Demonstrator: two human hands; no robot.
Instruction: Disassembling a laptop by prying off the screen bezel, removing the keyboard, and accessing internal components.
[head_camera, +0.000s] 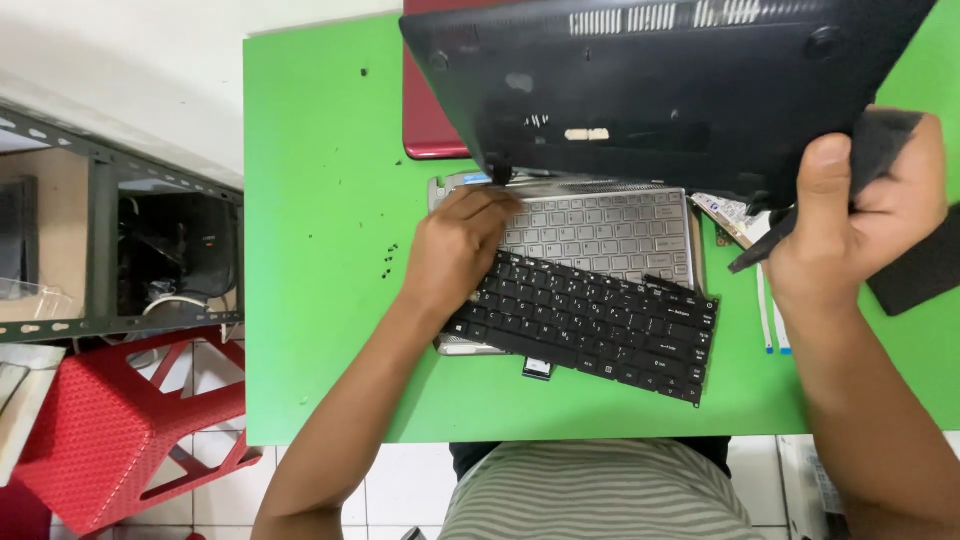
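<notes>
My right hand (850, 225) grips the near right corner of a black laptop bottom cover (670, 90), held tilted up above the table, together with a dark cloth-like piece. My left hand (455, 250) rests on the left end of a silver keyboard tray (610, 230) and touches the upper left of a loose black keyboard (595, 325), which lies slanted across the silver one. A short ribbon tab (537, 368) sticks out below the black keyboard.
Everything lies on a green table (320, 250). A dark red laptop lid (425, 120) sits under the raised cover. Several small black screws (385, 265) lie left of my hand. White flat cables (770, 320) and a black pad (925, 265) lie at right. A red stool (120, 430) and a metal shelf (110, 250) stand at left.
</notes>
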